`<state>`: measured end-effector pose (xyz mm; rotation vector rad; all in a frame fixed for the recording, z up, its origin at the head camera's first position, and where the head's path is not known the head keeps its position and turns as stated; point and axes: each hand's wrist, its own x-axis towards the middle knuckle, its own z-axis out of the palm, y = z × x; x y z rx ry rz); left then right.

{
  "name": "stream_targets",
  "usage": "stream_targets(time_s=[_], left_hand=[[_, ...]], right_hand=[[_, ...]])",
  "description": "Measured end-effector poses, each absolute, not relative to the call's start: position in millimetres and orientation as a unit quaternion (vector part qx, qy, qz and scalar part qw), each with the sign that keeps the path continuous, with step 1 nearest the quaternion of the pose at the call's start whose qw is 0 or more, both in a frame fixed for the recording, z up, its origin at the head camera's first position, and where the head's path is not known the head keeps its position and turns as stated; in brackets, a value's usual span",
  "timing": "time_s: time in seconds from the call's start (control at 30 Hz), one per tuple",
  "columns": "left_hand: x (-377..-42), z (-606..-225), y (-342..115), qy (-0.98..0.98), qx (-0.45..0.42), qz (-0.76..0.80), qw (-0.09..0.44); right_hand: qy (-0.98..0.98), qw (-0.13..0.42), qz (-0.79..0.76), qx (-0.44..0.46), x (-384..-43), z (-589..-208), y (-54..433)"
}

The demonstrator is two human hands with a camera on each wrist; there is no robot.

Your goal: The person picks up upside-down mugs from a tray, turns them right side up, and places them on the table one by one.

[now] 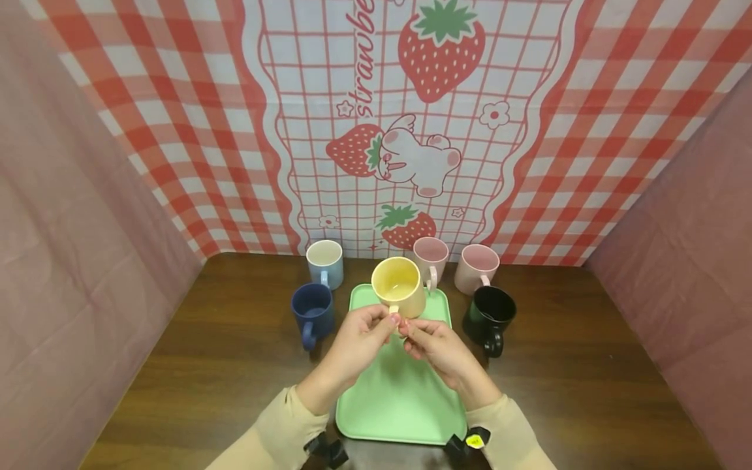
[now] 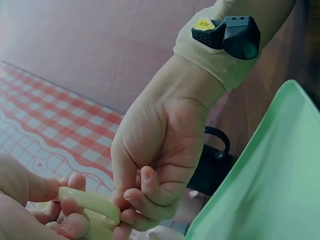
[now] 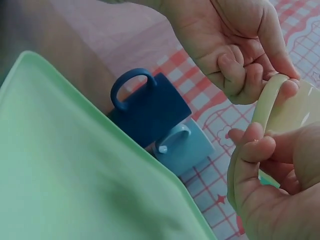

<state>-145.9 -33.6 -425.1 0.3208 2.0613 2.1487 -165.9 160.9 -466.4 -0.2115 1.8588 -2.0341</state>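
A yellow mug [image 1: 414, 301] is held over the far end of the green tray [image 1: 402, 408], its opening facing up toward the head camera. Both hands meet at its handle [image 3: 270, 100]. My left hand [image 1: 360, 341] pinches one end of that handle between thumb and fingers. At the other end, my right hand [image 1: 442, 349] pinches it too, as the left wrist view shows with the right hand [image 2: 162, 145] in the middle. The other fingers of both hands are curled.
Left of the tray stand a dark blue mug [image 1: 314, 313] and, behind it, a light blue mug [image 1: 330, 273]. Beyond the tray's far right are two pink mugs [image 1: 431, 261], with a black mug [image 1: 487, 316] nearer. A strawberry-print cloth [image 1: 511, 163] hangs behind the wooden table [image 1: 194, 365].
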Motion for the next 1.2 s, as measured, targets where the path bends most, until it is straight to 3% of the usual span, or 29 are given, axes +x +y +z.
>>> stream_targets(time_s=[0.33,0.67,0.8,1.0,1.2], left_hand=[[-152.3,-429.7,-23.3,0.674,0.081,0.732,0.048],[-168.4,-431.2,-18.8,0.710,0.059,0.701,-0.004],[-185.6,-437.3,-15.7,0.731,0.046,0.680,-0.019],[-210.8,-449.8,-11.1,0.755,-0.010,0.655,-0.040],[-231.1,-458.8,-12.6,0.770,-0.049,0.632,-0.064]], right_hand=[[0.700,0.121,-0.703,-0.034,-170.9,-467.3,161.5],[0.741,0.201,-0.633,-0.101,-178.5,-464.9,175.7],[0.769,0.201,-0.596,-0.114,-179.7,-464.4,189.8],[0.826,0.157,-0.530,-0.110,-181.7,-466.8,203.9],[0.910,0.066,-0.379,-0.153,-180.5,-468.9,215.4]])
